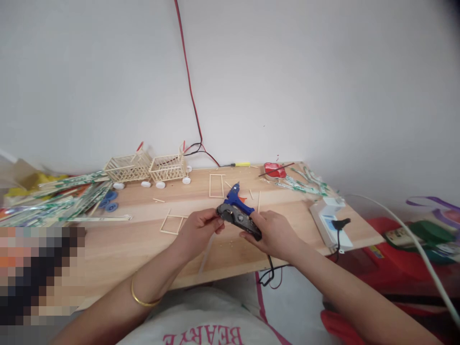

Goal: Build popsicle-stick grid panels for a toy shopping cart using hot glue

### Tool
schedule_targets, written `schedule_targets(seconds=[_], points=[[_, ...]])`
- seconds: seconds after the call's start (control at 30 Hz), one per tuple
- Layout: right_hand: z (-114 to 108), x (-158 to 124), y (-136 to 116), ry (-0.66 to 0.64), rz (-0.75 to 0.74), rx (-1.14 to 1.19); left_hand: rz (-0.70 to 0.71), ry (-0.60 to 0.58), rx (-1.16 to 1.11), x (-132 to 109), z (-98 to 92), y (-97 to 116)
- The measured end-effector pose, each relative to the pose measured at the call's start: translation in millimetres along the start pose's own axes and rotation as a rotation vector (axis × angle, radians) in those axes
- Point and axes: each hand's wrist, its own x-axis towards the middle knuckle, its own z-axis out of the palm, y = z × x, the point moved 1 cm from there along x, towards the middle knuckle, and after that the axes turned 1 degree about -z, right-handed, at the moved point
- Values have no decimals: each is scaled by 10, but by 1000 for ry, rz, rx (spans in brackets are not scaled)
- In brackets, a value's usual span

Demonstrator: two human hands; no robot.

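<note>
My right hand [275, 232] is wrapped around the handles of a grey and black hand cutter [233, 215], whose rounded head points left. At that head, my left hand [199, 232] is closed in a pinch; whatever its fingertips hold is too small to make out. Just behind the cutter lies a blue glue gun [234, 194], nozzle away from me. A rectangular frame of thin wooden sticks [210, 186] rests beyond it. Another stick frame [168, 224] sits left of my left hand, partly covered by it.
Two small stick-built carts [167, 168] with white wheels stand at the back left. Wrapped sticks [72, 196] and blue wheels [111, 207] lie nearby. At the back are a yellow screwdriver [241, 164] and a red dish [275, 171]. A white power strip [328, 223] occupies the right edge.
</note>
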Motion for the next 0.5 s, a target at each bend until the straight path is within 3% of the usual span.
schedule_targets(seconds=[0.33, 0.5], points=[[53, -36, 75, -62, 47, 150, -79, -48, -94, 110, 38, -40], [8, -35, 56, -115, 18, 430, -144, -43, -162, 189, 18, -89]])
